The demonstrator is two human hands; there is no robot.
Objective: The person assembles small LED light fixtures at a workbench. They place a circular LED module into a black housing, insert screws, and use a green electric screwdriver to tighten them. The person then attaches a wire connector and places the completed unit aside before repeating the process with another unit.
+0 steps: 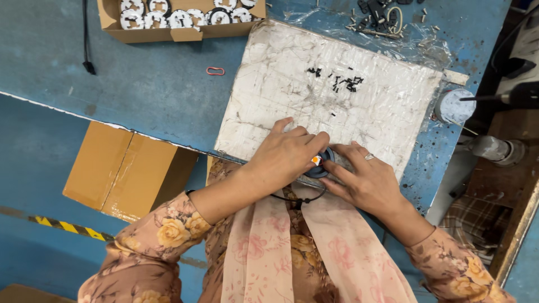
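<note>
At the near edge of a scratched white work pad (pixel 314 95), both my hands close around a small round black part (pixel 324 163) with an orange-and-white piece on it. My left hand (pixel 283 154) covers it from the left, fingers curled over its top. My right hand (pixel 362 179), with a ring on one finger, grips it from the right. A thin black wire (pixel 300 199) hangs from the part toward my chest. Small black screws (pixel 342 83) lie scattered on the pad's far side.
An open cardboard box (pixel 168 35) of round black-and-white parts stands at the blue table's (pixel 140 90) far left. A pink rubber band (pixel 215 70) lies near it. Loose hardware (pixel 382 19) sits far right, beside a round white container (pixel 453 105). A cardboard box (pixel 123 171) rests below the table.
</note>
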